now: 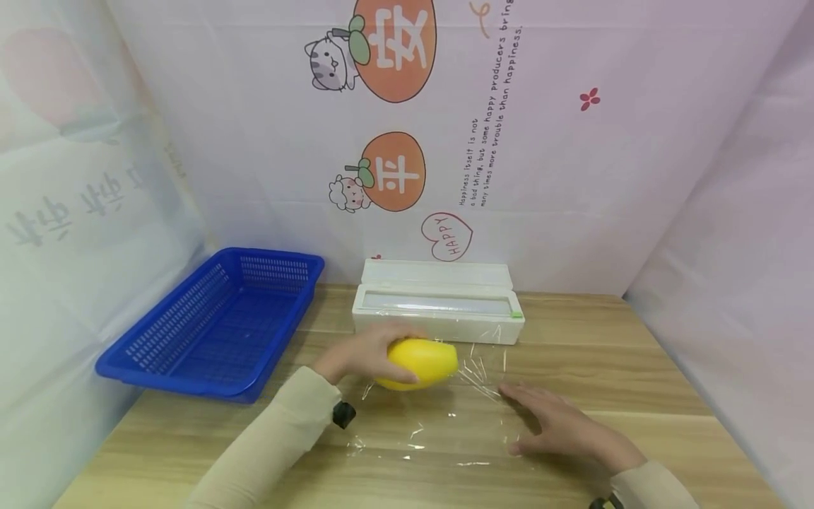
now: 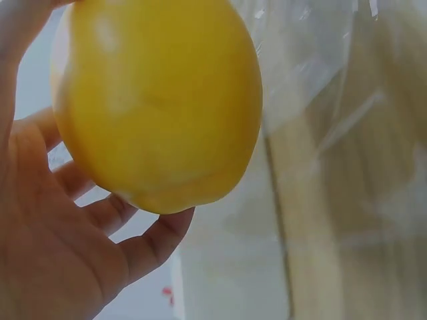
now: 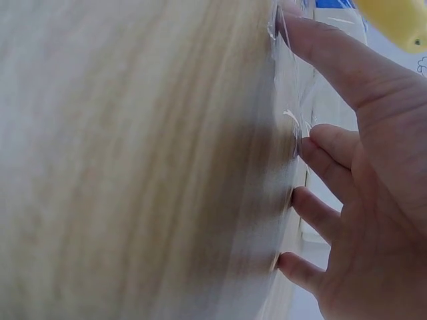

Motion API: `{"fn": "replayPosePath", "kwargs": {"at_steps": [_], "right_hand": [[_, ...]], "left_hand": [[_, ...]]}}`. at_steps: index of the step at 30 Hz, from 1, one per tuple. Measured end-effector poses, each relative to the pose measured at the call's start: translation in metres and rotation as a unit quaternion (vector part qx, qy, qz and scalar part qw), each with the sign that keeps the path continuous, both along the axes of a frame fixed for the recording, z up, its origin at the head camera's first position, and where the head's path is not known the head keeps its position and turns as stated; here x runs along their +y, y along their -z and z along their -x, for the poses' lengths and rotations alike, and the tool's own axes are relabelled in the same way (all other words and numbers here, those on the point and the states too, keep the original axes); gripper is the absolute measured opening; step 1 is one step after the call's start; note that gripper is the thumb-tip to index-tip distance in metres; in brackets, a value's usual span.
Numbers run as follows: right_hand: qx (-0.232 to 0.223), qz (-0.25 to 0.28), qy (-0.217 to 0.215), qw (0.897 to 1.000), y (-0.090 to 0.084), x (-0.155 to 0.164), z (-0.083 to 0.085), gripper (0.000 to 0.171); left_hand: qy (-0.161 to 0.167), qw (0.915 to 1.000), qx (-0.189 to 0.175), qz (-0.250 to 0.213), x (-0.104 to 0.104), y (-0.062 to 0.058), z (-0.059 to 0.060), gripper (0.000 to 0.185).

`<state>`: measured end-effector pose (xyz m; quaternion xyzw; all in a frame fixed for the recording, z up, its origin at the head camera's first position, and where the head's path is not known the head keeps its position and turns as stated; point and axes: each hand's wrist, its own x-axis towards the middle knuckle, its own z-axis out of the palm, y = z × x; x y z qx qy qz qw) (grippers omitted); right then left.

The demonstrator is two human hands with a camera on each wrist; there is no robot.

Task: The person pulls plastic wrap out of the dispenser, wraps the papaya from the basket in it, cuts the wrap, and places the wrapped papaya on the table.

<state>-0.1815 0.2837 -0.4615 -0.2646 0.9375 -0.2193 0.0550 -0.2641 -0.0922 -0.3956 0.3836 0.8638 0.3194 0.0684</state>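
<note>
Fingers of my left hand (image 1: pixel 356 353) curl round a yellow fruit (image 1: pixel 421 363), gripping it from the side and holding it over the far edge of a clear plastic film (image 1: pixel 439 424) spread on the wooden surface (image 1: pixel 636 367). My right hand (image 1: pixel 559 424) lies flat and open, fingers straight and spread, pressing the film's right edge down onto the wood. Just behind the fruit stands a white film dispenser box (image 1: pixel 439 300) with its lid up, and a blue basket (image 1: pixel 216 325) sits well off to the left. Much of the film is hard to trace, showing only by glints and creases. I cannot tell whether the fruit touches the film beneath it.
</note>
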Motion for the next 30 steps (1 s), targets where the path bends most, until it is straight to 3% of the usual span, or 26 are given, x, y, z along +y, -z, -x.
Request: {"fn": "replayPosePath", "kwargs": {"at_steps": [4,10,15,26,30], "right_hand": [[-0.003,0.001,-0.001,1.000,0.001,0.000,0.001,0.102],[-0.006,0.002,0.003,1.000,0.000,0.000,0.002,0.102],[-0.005,0.001,0.003,1.000,0.001,0.000,0.002,0.103],[0.003,0.004,-0.002,1.000,0.004,0.001,0.003,0.102],[0.006,0.003,0.001,1.000,0.005,0.001,0.002,0.102]], "left_hand": [[0.016,0.9996,-0.008,0.022,0.014,0.011,-0.006,0.073],[0.046,0.9976,0.030,0.043,0.026,0.024,-0.007,0.070],[0.056,0.9956,0.054,0.053,0.032,0.027,-0.012,0.072],[0.046,0.9969,0.029,0.056,0.041,0.030,-0.018,0.073],[0.040,0.9959,0.036,0.073,0.043,0.031,-0.018,0.076]]}}
